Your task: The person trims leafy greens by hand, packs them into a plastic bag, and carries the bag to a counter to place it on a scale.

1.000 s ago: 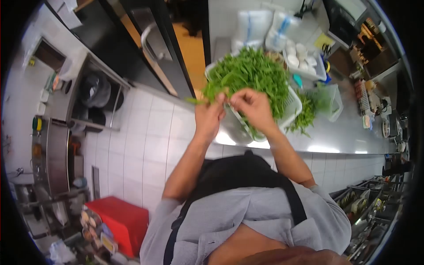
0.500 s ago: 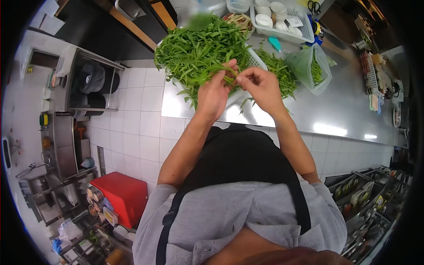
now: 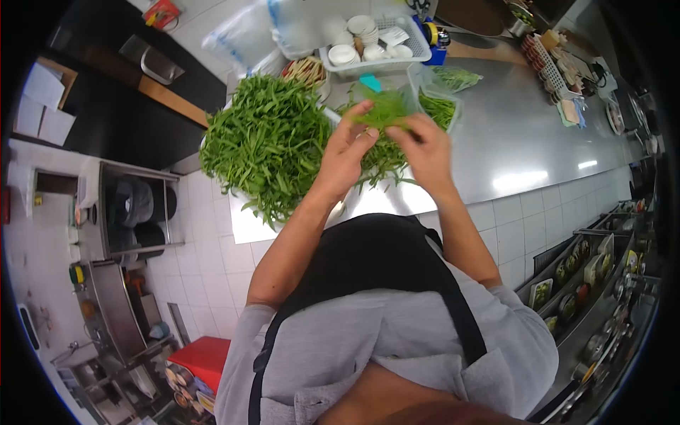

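My left hand [image 3: 345, 152] has its fingers closed on a bunch of leafy greens [image 3: 386, 109], blurred by motion. My right hand [image 3: 425, 145] pinches the stem end of the same greens. Both hands hover over a smaller pile of greens [image 3: 384, 161] on the steel counter. To the left, a large heap of leafy greens [image 3: 265, 142] fills a white basket, whose rim is mostly covered. A clear plastic bag [image 3: 453, 117] with green stems stands just behind my right hand.
Behind are a white basket [image 3: 379, 62] with small white dishes, a teal object [image 3: 370, 82], plastic-wrapped packs [image 3: 301, 28] and a blue tape dispenser [image 3: 437, 51]. The steel counter [image 3: 510, 134] extends right. A red box [image 3: 202, 360] stands low on the left.
The view has turned, so the heap now lies left of my hands. My hands have moved from over the heap to over the smaller pile, holding greens between them.
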Demonstrator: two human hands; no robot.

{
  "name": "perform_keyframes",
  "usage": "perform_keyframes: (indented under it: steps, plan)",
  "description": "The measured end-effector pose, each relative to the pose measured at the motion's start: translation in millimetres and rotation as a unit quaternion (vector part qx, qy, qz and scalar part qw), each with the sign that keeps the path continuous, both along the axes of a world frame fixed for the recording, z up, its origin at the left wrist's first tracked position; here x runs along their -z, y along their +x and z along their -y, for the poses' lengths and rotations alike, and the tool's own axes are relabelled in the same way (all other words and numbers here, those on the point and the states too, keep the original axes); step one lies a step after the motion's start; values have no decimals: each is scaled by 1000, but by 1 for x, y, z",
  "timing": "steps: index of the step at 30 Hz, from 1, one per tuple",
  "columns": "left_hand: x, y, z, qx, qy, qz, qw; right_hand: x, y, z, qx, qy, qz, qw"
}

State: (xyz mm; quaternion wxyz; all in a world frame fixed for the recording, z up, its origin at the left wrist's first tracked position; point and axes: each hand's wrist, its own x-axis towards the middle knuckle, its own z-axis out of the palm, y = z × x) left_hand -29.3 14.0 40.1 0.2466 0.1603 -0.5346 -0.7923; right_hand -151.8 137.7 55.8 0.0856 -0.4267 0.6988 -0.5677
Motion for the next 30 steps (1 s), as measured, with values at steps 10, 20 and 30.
perform_keyframes:
  steps: [10,20,30]
  plan:
    - [6,-149,38,-18,-510,223,830,73,-123,-6,136,60,-147,978]
    - [-26,-156,32,2,-630,123,767,82,-182,25,108,371,-338,858]
    - [-20,-154,38,14,-634,33,773,85,-182,70,53,379,-251,889]
